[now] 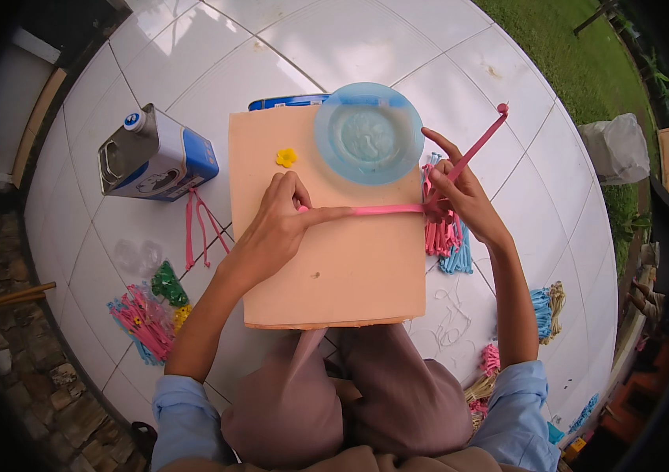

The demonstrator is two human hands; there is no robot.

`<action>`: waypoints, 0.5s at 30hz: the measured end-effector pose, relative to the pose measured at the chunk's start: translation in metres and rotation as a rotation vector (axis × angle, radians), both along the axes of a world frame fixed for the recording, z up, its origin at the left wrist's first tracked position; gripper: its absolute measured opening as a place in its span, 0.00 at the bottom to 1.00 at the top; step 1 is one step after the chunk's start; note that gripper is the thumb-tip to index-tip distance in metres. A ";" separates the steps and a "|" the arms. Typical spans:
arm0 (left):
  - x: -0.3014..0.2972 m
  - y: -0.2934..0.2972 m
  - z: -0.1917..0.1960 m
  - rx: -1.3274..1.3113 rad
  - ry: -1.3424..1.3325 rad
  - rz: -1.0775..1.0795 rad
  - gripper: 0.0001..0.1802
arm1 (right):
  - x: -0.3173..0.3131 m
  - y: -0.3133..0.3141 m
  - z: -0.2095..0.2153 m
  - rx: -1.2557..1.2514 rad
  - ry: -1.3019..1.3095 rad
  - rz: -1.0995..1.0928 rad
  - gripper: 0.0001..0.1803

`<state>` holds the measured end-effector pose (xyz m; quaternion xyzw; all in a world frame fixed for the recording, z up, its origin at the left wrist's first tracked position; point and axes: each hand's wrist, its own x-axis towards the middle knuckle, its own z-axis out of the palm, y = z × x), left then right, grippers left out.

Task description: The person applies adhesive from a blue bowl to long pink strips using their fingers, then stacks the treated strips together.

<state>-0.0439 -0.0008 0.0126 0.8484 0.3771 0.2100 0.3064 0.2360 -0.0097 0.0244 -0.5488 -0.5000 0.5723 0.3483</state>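
A flat pink strip (388,209) is stretched level above a peach-coloured board (334,275). My left hand (278,224) is closed on the strip's left end, with the thumb lying along it. At the other end my right hand (464,197) grips the strip, index finger raised. From that hand a darker pink length (480,141) slants up to a small curled tip; whether it is the same strip I cannot tell. Beyond the strip, a translucent blue dish (370,169) and a small yellow flower (285,157) lie on the board.
A blue and white can (161,157) stands at the left, pink strips (199,228) beside it. Bundles of pink and blue pieces (145,322) lie at the left, with others (448,244) by the board's right edge. White threads (448,318) lie on the tiled floor (523,236).
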 end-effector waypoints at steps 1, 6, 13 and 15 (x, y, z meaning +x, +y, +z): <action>0.001 0.001 0.001 0.019 0.029 -0.003 0.24 | 0.001 0.001 0.000 -0.010 0.001 -0.003 0.29; 0.004 0.004 -0.001 0.111 0.089 -0.028 0.26 | 0.005 0.008 -0.002 -0.009 0.013 0.003 0.30; 0.007 0.004 0.002 0.078 0.091 -0.020 0.26 | 0.009 0.013 -0.008 -0.039 0.018 0.006 0.32; 0.007 0.004 0.002 0.066 0.098 -0.019 0.26 | 0.008 0.012 -0.011 -0.041 0.013 -0.012 0.33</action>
